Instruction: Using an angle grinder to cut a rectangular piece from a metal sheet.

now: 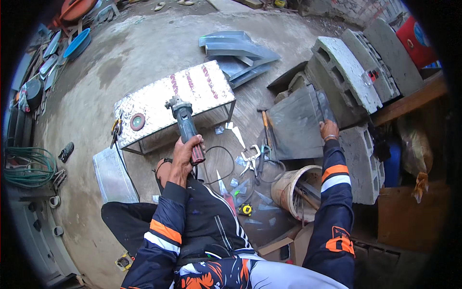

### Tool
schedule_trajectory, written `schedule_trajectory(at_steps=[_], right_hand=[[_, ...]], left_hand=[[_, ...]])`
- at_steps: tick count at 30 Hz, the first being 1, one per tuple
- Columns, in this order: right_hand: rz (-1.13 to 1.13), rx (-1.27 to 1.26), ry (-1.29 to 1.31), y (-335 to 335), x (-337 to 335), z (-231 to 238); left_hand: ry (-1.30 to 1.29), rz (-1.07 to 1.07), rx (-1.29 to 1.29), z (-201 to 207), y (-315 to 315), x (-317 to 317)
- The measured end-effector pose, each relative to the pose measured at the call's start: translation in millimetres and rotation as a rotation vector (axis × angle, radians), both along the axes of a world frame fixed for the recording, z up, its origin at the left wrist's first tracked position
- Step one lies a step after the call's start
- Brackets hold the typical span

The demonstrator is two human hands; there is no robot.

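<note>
Two hands: left hand [182,156] closed round grinder [185,123] handle; right hand [328,130] at right edge of grey sheet [292,124], grip unclear
Grinder: over near edge of worktop [154,101]
Disc [137,122]: worktop's left

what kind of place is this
Probably a makeshift metalworking yard: there is a grinder in the left hand, bent sheet metal lies on the bare floor, and concrete blocks stand on the right.

Navy sleeves [331,209], orange and white bands [335,171]; orange emblem [340,244], right forearm. Black trousers [204,219], white side stripes [244,238]. Thin bracelet [330,137], right wrist.
</note>
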State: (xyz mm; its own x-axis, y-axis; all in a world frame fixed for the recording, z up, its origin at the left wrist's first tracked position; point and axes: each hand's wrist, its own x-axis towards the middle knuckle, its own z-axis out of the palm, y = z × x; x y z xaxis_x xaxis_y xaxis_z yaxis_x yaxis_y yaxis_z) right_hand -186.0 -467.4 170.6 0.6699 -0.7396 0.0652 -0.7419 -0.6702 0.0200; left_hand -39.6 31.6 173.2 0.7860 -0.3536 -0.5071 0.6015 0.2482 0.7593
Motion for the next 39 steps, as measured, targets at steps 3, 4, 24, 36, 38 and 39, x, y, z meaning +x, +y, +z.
schedule_trajectory(at_steps=[3, 4, 24, 36, 38, 39], right_hand=[[-0.061, 0.029, -0.050, -4.3, -10.4, 1.8], [-0.069, 0.031, -0.052, -6.4, -14.8, -3.0], [0.103, -0.113, -0.428, 78.7, -9.2, -44.4], [0.316, 1.071, -0.238, 364.7, 107.8, 23.2], [0.722, 0.867, -0.296, 258.7, 91.2, -51.9], [1.210, 0.542, -0.180, 271.1, 82.7, -19.5]], left_hand=[[-0.001, -0.003, 0.029, 1.8, -5.8, -0.5], [-0.007, -0.014, 0.032, 0.3, -9.5, -0.6], [-0.026, -0.122, 0.069, -7.9, -47.8, -13.3], [-0.723, -0.262, 0.341, -59.1, -16.9, -22.8], [-0.817, -0.327, 0.328, -17.5, -59.6, -44.4], [-0.745, -0.407, 0.108, -10.4, -40.6, -45.9]])
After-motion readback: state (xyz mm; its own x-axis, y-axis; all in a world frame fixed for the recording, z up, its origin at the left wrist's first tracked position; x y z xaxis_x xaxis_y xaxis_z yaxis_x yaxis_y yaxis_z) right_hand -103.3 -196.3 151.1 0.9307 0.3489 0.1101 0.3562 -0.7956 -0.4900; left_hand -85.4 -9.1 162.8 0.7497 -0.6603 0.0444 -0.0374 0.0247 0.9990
